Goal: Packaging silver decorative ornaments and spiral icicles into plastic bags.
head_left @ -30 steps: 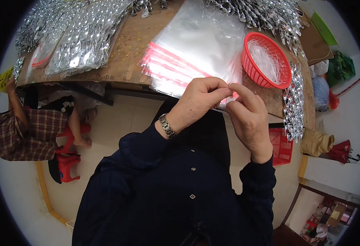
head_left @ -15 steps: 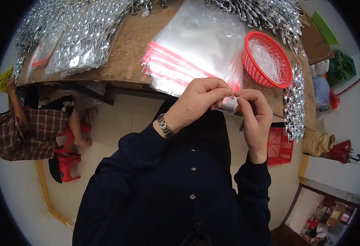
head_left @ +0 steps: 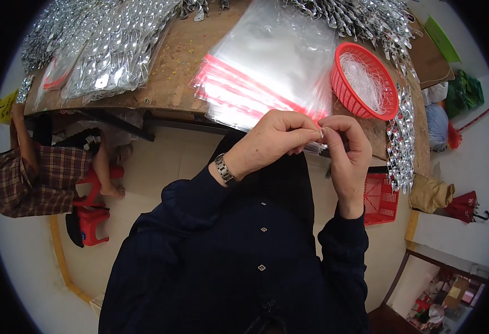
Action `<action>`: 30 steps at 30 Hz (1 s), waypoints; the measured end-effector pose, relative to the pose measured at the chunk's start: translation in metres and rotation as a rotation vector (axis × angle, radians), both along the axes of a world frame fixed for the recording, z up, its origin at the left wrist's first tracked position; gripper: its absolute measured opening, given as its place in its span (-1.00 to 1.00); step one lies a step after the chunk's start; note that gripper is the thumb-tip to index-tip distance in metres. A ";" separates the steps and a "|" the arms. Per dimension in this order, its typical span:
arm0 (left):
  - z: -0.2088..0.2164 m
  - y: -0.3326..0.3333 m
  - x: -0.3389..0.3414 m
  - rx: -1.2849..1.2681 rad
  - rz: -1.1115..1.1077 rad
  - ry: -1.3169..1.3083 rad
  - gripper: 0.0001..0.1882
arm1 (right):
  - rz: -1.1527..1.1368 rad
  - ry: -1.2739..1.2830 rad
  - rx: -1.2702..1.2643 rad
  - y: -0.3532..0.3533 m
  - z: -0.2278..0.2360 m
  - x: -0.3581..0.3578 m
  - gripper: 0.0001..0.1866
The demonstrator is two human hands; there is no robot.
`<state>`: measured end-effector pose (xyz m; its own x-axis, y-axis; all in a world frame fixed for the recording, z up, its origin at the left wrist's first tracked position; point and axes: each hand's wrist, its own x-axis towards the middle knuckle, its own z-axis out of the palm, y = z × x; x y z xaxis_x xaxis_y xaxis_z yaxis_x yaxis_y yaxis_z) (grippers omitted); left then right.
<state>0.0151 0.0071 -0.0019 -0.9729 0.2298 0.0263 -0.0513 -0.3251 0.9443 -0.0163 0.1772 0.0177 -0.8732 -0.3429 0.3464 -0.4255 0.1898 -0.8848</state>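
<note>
My left hand [head_left: 275,138], with a metal watch [head_left: 224,168] at its wrist, pinches thumb against forefinger in front of the table's near edge. My right hand [head_left: 347,158] meets it fingertip to fingertip, thumb and forefinger also pressed together. A small, clear, thread-like bit [head_left: 323,132] shows between the tips; its exact shape is too fine to make out. Just beyond the hands lies a stack of clear plastic bags [head_left: 272,50] with red-pink edges. To the right, a round red basket [head_left: 339,83] contains a tangle of clear plastic strands [head_left: 361,83].
Silvery teardrop-shaped strands heap at the far left [head_left: 108,61] and far right [head_left: 361,22] of the brown table [head_left: 177,55]; another bunch [head_left: 401,139] hangs over the right edge. A red crate [head_left: 381,200] sits below. At left, a person in plaid [head_left: 38,181] sits near red stools [head_left: 93,225].
My fingertips have drawn closer together, my left hand shifting slightly right, so that the pinched tips now touch. The bags and basket stay put.
</note>
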 end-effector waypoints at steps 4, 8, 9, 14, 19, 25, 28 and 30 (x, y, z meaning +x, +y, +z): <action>-0.001 0.000 0.001 0.008 0.013 -0.023 -0.85 | -0.003 -0.028 -0.014 -0.001 0.001 0.001 -0.95; 0.002 0.001 0.002 -0.003 0.045 -0.021 -0.85 | -0.020 -0.042 -0.001 0.000 0.003 0.002 -0.95; 0.001 0.001 0.002 -0.001 0.053 -0.030 -0.86 | -0.025 -0.062 0.002 0.002 0.004 0.002 -0.93; 0.000 0.005 0.001 0.001 0.138 -0.032 -0.85 | -0.085 -0.064 -0.080 0.003 0.004 0.010 -0.90; -0.002 0.005 0.003 -0.030 0.142 0.003 -0.85 | -0.083 -0.032 0.037 0.001 0.002 0.017 -0.89; -0.002 0.008 0.005 -0.058 0.143 0.047 -0.85 | -0.035 -0.233 -0.047 -0.003 0.005 0.015 -0.90; -0.003 0.007 0.006 -0.045 0.143 0.052 -0.86 | -0.012 -0.252 -0.062 -0.003 0.004 0.014 -0.91; -0.003 0.008 0.007 -0.055 0.151 0.058 -0.86 | -0.011 -0.257 -0.070 -0.004 0.004 0.014 -0.91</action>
